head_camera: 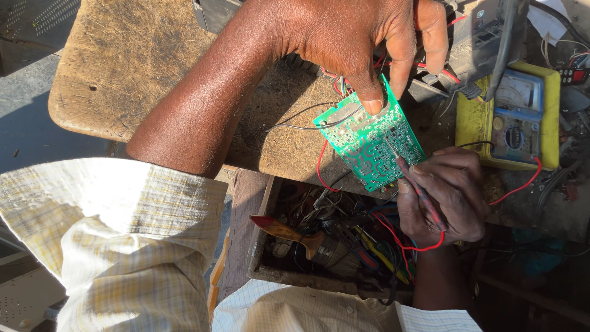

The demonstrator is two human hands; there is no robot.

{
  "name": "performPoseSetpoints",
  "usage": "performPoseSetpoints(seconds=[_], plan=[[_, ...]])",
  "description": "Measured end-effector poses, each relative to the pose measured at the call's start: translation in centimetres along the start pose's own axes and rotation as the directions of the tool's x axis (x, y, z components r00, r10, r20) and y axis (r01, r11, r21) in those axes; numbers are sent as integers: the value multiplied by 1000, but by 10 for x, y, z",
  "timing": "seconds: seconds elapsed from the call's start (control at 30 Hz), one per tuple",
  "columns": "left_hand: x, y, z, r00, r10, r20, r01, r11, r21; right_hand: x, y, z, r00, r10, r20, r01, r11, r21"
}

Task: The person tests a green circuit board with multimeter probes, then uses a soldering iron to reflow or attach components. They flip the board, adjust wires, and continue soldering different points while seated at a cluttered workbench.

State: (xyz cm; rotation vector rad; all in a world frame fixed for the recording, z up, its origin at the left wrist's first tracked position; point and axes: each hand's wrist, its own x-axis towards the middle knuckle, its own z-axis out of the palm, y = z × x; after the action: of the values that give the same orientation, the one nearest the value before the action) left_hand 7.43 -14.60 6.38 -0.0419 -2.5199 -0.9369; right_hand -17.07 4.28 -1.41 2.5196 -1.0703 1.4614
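My left hand (362, 37) pinches green circuit board (370, 136) tilted twd me; right hand (445, 195) fingers closed on red probe (413, 181), tip touching board, w/ yellow meter (513, 117) right.

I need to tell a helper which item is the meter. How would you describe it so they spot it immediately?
Start at the worn wooden bench and go to its right end, past the green circuit board. The meter lies flat there: a yellow case with a blue face, the only boxy yellow thing among loose wires.

Pale yellow checked shirt sleeves (123, 240), rolled up, bare forearms.
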Motion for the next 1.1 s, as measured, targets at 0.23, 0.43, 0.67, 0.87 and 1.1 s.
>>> performPoseSetpoints(seconds=[0.23, 0.43, 0.67, 0.87, 1.1], plan=[[0, 0, 1, 1000, -23, -3, 23, 1000, 21, -1, 1, -1, 999, -14, 33, 14, 1000, 6], [0, 0, 5, 989, -144, 6, 145, 988, -50, -1, -3, -2, 998, 31, 51, -30, 999, -29], [-1, -6, 6, 1000, -3, -14, 2, 999, -55, -1, -5, 0, 998, 44, 37, -43, 999, -23], [0, -9, 6, 1000, -4, -8, 4, 997, -73, -3, -4, 0, 997, 52, 49, -50, 998, -35], [2, -4, 6, 1000, -27, -15, 26, 999, -48, -3, -2, -3, 997, 23, 71, -21, 1000, -18]])
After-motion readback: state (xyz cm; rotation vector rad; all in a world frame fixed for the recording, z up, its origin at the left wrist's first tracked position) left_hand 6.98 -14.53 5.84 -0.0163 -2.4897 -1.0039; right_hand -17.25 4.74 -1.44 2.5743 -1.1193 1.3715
